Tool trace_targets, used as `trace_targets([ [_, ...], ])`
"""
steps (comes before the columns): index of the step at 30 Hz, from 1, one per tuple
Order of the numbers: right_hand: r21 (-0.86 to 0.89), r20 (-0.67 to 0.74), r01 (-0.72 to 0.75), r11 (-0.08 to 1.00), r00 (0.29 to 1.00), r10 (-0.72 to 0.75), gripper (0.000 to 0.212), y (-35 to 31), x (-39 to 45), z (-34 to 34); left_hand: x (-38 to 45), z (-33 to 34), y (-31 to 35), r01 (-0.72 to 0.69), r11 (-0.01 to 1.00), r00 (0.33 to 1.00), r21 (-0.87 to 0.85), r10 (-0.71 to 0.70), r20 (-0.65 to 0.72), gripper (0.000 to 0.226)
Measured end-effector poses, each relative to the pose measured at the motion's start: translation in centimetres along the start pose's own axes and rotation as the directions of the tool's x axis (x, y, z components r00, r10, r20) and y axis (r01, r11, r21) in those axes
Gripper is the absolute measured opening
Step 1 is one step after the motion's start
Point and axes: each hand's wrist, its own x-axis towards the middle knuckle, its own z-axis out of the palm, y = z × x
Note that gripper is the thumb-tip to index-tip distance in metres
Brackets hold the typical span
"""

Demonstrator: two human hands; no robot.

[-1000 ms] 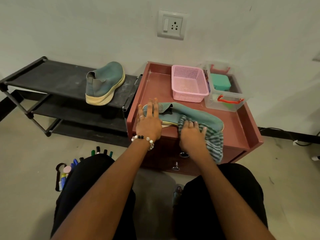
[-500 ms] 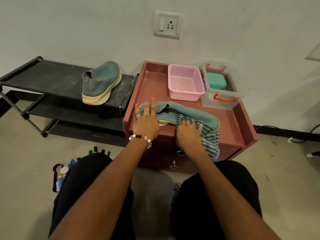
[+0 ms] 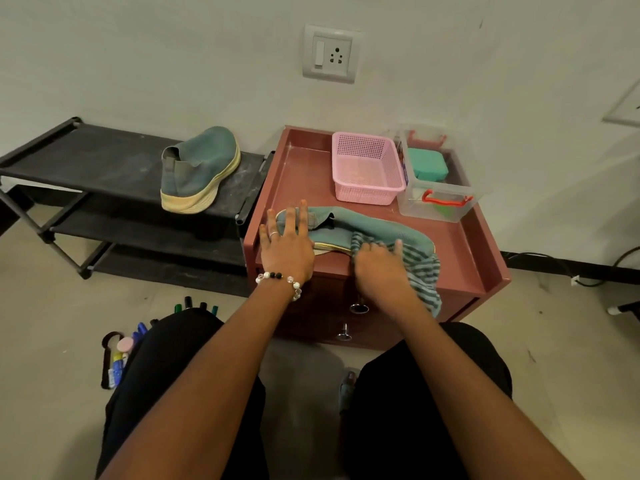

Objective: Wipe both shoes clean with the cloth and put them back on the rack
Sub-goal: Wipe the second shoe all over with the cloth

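A teal shoe with a pale yellow sole lies on its side near the front edge of the red cabinet top. My left hand rests flat on its heel end, fingers straight. My right hand grips a striped green-grey cloth against the shoe's middle; the cloth hangs over the cabinet's front edge. The second teal shoe stands upright on the top shelf of the black rack at the left.
A pink basket and a clear box with orange handles stand at the back of the cabinet top. Markers and small items lie on the floor by my left knee. A wall socket is above.
My right hand with the cloth has slid slightly left along the shoe and back a little. My left hand has stayed on the heel. The camera has shifted a bit.
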Motion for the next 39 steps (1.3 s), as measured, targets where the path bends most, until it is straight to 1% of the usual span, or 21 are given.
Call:
trace_targets([
  [1, 0.012, 0.018, -0.001, 1.000, 1.000, 0.000, 0.036, -0.9, 0.3, -0.6, 0.0, 0.0, 0.1, -0.001, 1.000, 1.000, -0.005, 0.001, 0.001, 0.071],
  [3, 0.091, 0.007, 0.061, 0.994, 0.998, -0.062, 0.028, -2.6, 1.2, -1.7, -0.1, 0.0, 0.2, 0.000, 1.000, 1.000, -0.012, 0.000, 0.001, 0.074],
  [5, 0.196, -0.024, 0.159, 0.968, 0.987, -0.158, 0.026, -3.8, 1.9, -2.3, 0.0, -0.1, 0.2, -0.004, 1.000, 1.000, -0.015, 0.005, 0.011, 0.083],
  [7, 0.302, -0.052, 0.233, 0.924, 0.972, -0.228, 0.027, -3.5, 2.3, -2.0, 0.0, 0.0, 0.2, -0.007, 1.000, 1.000, -0.008, 0.007, 0.009, 0.088],
  [8, 0.363, -0.067, 0.273, 0.891, 0.961, -0.267, 0.035, -2.7, 2.4, -1.6, -0.1, 0.0, 0.1, -0.005, 1.000, 1.000, -0.009, 0.005, 0.006, 0.086],
  [9, 0.419, -0.062, 0.306, 0.855, 0.949, -0.309, 0.047, -1.4, 2.3, -1.1, -0.1, -0.1, 0.1, -0.001, 1.000, 1.000, -0.017, 0.001, 0.007, 0.082],
  [11, 0.484, -0.013, 0.350, 0.802, 0.919, -0.393, 0.071, 2.2, 2.0, -0.3, -0.2, -0.1, 0.0, -0.003, 1.000, 1.000, -0.026, 0.003, 0.007, 0.076],
  [13, 0.503, 0.048, 0.366, 0.783, 0.893, -0.448, 0.082, 5.8, 1.6, 0.1, -0.2, -0.1, 0.0, -0.009, 1.000, 1.000, -0.022, 0.009, -0.001, 0.074],
  [15, 0.522, 0.086, 0.337, 0.784, 0.893, -0.441, 0.084, 7.8, 0.9, 0.3, 0.0, 0.1, -0.1, -0.013, 0.999, 1.000, -0.035, 0.013, -0.009, 0.072],
  [17, 0.522, 0.083, 0.306, 0.796, 0.911, -0.405, 0.081, 8.1, 0.8, 0.4, 0.2, 0.3, 0.0, -0.013, 0.999, 1.000, -0.046, 0.012, -0.012, 0.071],
  [23, 0.383, 0.065, 0.329, 0.863, 0.923, -0.380, 0.068, 3.9, 2.5, -0.4, 0.1, 0.5, 0.5, 0.004, 1.000, 1.000, -0.026, -0.005, -0.017, 0.070],
  [26, 0.364, 0.078, 0.317, 0.876, 0.926, -0.368, 0.066, 2.6, 3.5, -0.8, 0.0, 0.5, 0.6, 0.008, 1.000, 1.000, -0.013, -0.008, -0.024, 0.071],
  [28, 0.382, 0.056, 0.316, 0.868, 0.930, -0.363, 0.066, 2.2, 3.6, -0.8, 0.0, 0.4, 0.6, 0.012, 1.000, 1.000, -0.009, -0.012, -0.022, 0.071],
  [30, 0.424, 0.029, 0.342, 0.839, 0.921, -0.390, 0.070, 2.5, 3.1, -0.3, -0.1, 0.3, 0.5, 0.018, 1.000, 1.000, -0.004, -0.018, -0.022, 0.071],
  [32, 0.464, 0.042, 0.361, 0.809, 0.903, -0.427, 0.075, 3.9, 2.6, 0.2, -0.1, 0.3, 0.4, 0.018, 1.000, 0.999, 0.012, -0.018, -0.040, 0.071],
  [33, 0.473, 0.065, 0.347, 0.810, 0.903, -0.425, 0.077, 5.0, 2.5, 0.2, -0.1, 0.4, 0.2, 0.020, 1.000, 0.998, 0.022, -0.019, -0.053, 0.070],
  [36, 0.456, 0.116, 0.246, 0.855, 0.936, -0.331, 0.076, 8.4, 1.7, 0.0, 0.0, 0.5, 0.1, 0.008, 0.999, 0.998, 0.031, -0.006, -0.064, 0.071],
  [39, 0.430, 0.111, 0.182, 0.885, 0.962, -0.251, 0.066, 8.5, 1.2, -0.3, 0.0, 0.5, 0.3, 0.008, 0.999, 0.998, 0.042, -0.005, -0.062, 0.071],
])
